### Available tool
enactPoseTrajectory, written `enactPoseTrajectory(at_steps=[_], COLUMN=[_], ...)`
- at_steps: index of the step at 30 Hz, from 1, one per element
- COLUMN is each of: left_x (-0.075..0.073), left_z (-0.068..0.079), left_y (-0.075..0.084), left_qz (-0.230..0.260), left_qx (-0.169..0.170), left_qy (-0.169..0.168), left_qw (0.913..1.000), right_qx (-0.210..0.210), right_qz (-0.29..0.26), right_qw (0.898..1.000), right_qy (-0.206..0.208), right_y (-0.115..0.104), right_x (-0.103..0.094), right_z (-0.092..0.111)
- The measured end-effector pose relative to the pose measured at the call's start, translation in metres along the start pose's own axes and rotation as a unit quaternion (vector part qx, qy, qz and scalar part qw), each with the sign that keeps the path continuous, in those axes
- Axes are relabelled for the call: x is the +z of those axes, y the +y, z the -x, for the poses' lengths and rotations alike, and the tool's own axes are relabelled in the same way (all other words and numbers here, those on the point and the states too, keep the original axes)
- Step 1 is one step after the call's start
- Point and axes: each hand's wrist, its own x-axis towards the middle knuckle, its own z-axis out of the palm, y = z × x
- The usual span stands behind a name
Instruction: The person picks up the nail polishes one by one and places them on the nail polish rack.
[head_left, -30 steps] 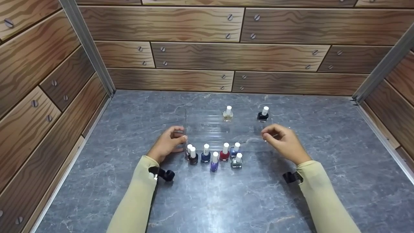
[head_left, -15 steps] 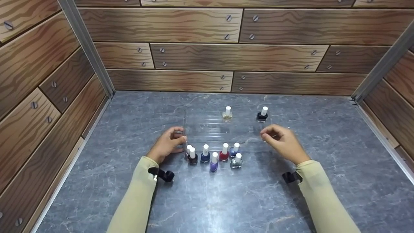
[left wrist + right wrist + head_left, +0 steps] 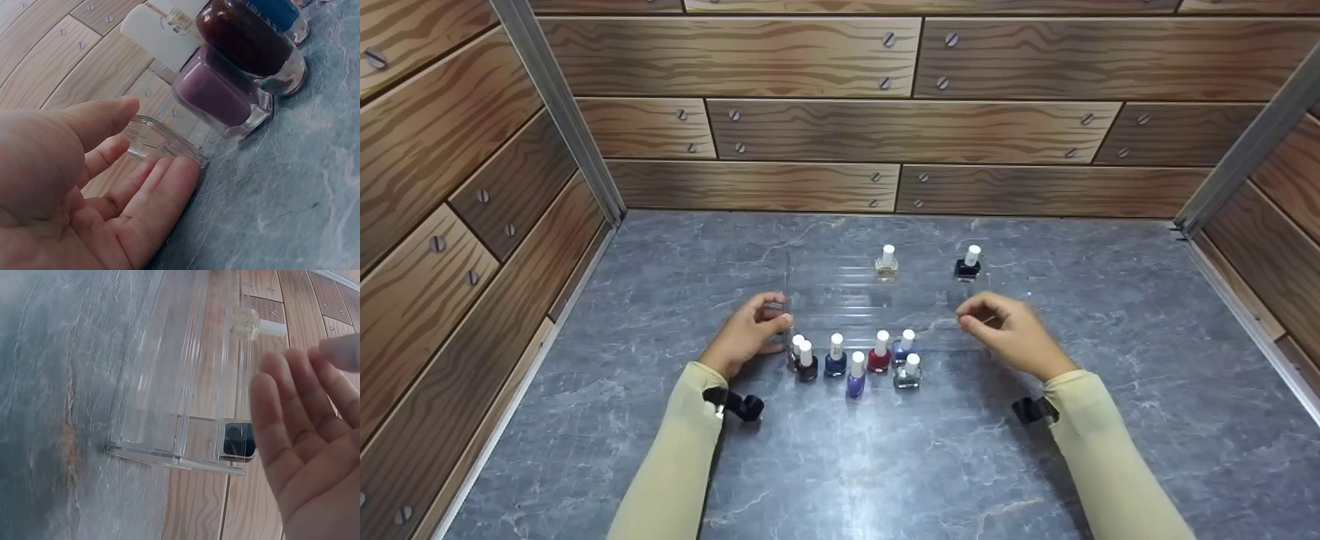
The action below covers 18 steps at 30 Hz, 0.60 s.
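We count two hands, one clear rack on the table between them, and nine nail polish bottles, all with white caps. The left hand has its thumb and fingers well parted, fingertips at the rack's left edge, touching without a grip as far as we can judge through such transparent plastic. The right hand is near the right end, fingers gently bent, thumb apart from them, holding nothing. Two bottles stand at the rack's rear: one of pale gold glitter and one black. We count seven on the table along the rack's front: one mauve beside one dark brown, one dark blue, one purple, one red, one periwinkle and one silvery.
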Motion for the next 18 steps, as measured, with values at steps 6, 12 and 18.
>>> enactPoseTrajectory(at_steps=[6,12,18], left_x=[0.0,0.0,0.0], left_z=[0.0,0.0,0.0], left_y=[0.0,0.0,-0.002], left_qz=[0.001,-0.001,-0.004], left_qx=[-0.002,0.003,0.002], left_qy=[0.002,0.006,0.004], left_qw=[1.0,1.0,1.0], right_qx=[0.008,-0.016,-0.045], right_qz=[0.001,-0.012,-0.018], right_qw=[0.997,0.985,0.98], right_qy=[-0.082,-0.17,-0.194], right_y=[-0.001,-0.013,-0.019], right_x=[0.01,0.028,0.044], right_z=[0.001,0.002,0.005])
